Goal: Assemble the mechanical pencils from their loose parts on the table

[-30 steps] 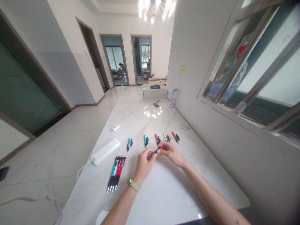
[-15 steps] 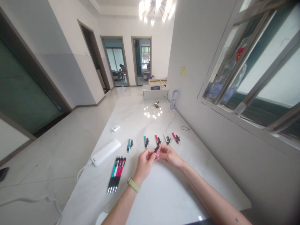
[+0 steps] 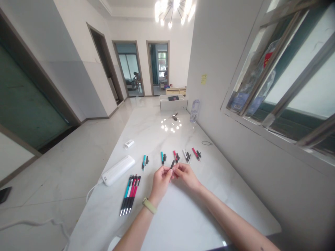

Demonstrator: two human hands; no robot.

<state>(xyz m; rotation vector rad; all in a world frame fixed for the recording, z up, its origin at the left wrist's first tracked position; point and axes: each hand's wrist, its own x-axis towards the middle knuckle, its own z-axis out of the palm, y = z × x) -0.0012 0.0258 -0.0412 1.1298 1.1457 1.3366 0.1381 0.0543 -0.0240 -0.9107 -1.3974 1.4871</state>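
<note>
Left hand (image 3: 161, 180) and right hand (image 3: 186, 174) pinch a small black pen part (image 3: 172, 164) between their fingertips, held just in front of a row of pen pieces (image 3: 180, 156) on the counter (image 3: 180, 216)

Pens (image 3: 162, 158) in a row on the table (image 3: 157, 216)

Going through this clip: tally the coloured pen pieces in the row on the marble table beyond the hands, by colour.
Teal plastic pen pieces: 2
Red plastic pen pieces: 2
Pale silver-white pen piece: 1
Total: 5
</note>
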